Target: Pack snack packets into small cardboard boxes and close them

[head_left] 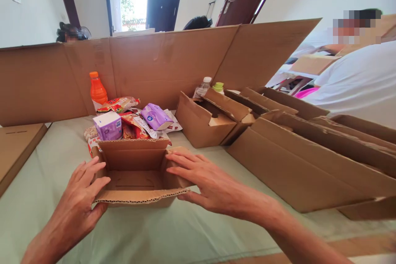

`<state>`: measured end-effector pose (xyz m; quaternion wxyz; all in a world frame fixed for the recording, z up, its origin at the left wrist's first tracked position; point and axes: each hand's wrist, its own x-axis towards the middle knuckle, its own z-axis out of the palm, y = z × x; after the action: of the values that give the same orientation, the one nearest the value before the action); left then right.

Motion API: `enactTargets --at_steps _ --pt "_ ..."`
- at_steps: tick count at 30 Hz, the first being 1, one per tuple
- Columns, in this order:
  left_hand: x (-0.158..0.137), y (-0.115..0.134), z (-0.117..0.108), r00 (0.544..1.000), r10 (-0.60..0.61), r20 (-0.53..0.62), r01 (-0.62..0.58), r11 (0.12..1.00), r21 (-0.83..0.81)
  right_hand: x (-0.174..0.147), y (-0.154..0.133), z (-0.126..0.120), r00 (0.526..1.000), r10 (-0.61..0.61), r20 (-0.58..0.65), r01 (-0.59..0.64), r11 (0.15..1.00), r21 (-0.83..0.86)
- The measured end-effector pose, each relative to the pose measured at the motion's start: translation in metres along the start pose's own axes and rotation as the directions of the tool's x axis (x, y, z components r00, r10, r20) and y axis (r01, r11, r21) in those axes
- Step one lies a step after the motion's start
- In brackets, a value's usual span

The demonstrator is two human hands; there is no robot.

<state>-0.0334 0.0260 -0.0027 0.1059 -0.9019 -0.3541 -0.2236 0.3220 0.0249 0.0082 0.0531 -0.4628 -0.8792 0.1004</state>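
Note:
A small cardboard box (136,169) stands with its top open in front of me on the pale green cloth, and nothing shows inside it. My left hand (82,189) is at its left end, fingers over the wall and thumb under the corner of the front flap. At the opposite end my right hand (201,177) lays its fingers over the right wall and flap, thumb low by the front corner. Just behind the box lie purple tissue packs (157,116) and red snack bags (133,126). An orange drink bottle (98,88) stands behind them.
Several open cardboard boxes (297,165) stand in rows on the right, with a clear bottle (203,87) and a green-capped bottle (218,87) behind. A tall cardboard panel (167,62) closes off the back. A flat carton (18,144) lies left. Other people are beyond the panel.

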Motion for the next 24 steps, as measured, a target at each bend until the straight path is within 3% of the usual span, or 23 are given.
enactTargets --at_steps 3,6,10,13,15,17,20,24 --pt "0.0 0.008 0.001 0.998 -0.07 0.002 0.07 0.996 -0.061 -0.005 0.008 -0.003 0.998 0.004 0.056 -0.008 0.997 0.074" --pt "0.0 0.013 0.0 0.993 -0.104 0.048 0.11 0.985 -0.132 -0.01 0.019 -0.03 0.992 -0.07 0.105 0.054 0.987 0.15" --pt "0.0 0.015 0.002 0.99 -0.128 0.056 0.136 0.972 -0.19 0.014 0.02 -0.075 0.997 -0.052 -0.06 0.06 0.99 0.124" --pt "0.0 0.016 0.008 0.99 -0.132 0.048 0.14 0.964 -0.224 0.073 0.002 -0.091 0.973 -0.107 -0.204 0.108 0.994 -0.004" --pt "-0.001 0.017 0.012 0.988 -0.145 0.049 0.152 0.959 -0.238 0.128 -0.013 -0.091 0.956 -0.217 -0.195 0.194 0.972 -0.131" --pt "-0.003 0.017 0.017 0.984 -0.168 0.051 0.175 0.954 -0.243 0.185 -0.025 -0.084 0.942 -0.312 -0.124 0.272 0.926 -0.263" --pt "-0.006 0.018 0.022 0.977 -0.208 0.056 0.215 0.942 -0.259 0.259 -0.036 -0.067 0.939 -0.341 0.051 0.332 0.856 -0.397" --pt "-0.009 0.016 0.023 0.967 -0.219 0.132 0.247 0.932 -0.265 0.309 -0.043 -0.044 0.932 -0.326 0.158 0.362 0.809 -0.463"
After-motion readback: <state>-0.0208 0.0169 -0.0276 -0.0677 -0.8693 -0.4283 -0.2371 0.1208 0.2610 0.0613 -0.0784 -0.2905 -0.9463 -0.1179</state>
